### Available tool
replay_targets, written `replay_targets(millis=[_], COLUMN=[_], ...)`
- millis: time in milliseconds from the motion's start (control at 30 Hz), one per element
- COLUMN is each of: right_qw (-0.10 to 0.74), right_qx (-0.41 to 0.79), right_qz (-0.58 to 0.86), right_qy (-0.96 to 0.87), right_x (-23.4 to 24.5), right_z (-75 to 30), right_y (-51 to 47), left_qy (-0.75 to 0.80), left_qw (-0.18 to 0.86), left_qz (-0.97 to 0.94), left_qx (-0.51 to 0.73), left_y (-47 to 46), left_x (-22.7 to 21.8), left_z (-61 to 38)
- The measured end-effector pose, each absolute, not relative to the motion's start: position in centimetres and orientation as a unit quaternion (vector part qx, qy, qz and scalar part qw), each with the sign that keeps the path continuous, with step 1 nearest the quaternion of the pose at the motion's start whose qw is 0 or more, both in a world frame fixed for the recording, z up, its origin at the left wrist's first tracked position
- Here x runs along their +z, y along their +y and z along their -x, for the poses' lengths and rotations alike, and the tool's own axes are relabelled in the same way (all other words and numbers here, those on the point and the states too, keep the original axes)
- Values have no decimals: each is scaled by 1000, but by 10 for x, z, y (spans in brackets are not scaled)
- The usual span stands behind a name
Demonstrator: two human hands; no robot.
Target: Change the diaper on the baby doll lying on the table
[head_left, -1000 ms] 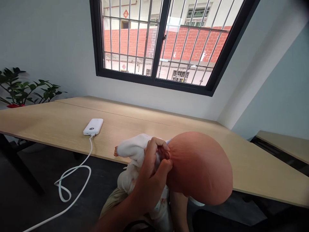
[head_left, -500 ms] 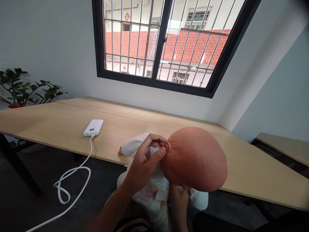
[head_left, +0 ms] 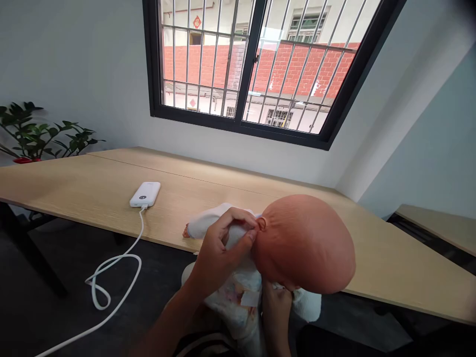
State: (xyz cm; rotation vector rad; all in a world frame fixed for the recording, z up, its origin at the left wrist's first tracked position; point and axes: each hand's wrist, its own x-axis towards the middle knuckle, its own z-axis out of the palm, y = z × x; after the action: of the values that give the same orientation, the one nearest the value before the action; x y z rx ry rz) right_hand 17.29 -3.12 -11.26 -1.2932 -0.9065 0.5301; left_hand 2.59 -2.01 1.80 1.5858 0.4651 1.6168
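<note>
Now my left hand [head_left: 219, 253] pinches the white onesie [head_left: 204, 223] at the neck of the baby doll [head_left: 303, 243], held at twelve o'clock before the wooden desk [head_left: 111, 188], my right hand [head_left: 275, 310] tucked beneath its head, grip hidden

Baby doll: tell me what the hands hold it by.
The baby doll: the left hand grips it at the neck, beside the ear; the right hand sits below the head, its hold hidden.

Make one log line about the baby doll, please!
left hand: at doll ear | right hand: under doll head | diaper: on doll
</note>
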Motion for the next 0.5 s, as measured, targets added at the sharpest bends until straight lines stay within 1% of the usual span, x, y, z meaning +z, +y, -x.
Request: replay_targets(millis=[233,500], right_qw=[678,660], right_qx=[248,255], right_qz=[571,592], right_qy=[-391,-386], right_x=[-106,-99], right_z=[-171,-169], right_y=[-32,-37], left_qy=[207,226], left_qw=[363,328], left_qz=[-661,-676], left_qx=[623,619], left_y=[-25,-25], left_x=[18,19], left_z=[-26,-29])
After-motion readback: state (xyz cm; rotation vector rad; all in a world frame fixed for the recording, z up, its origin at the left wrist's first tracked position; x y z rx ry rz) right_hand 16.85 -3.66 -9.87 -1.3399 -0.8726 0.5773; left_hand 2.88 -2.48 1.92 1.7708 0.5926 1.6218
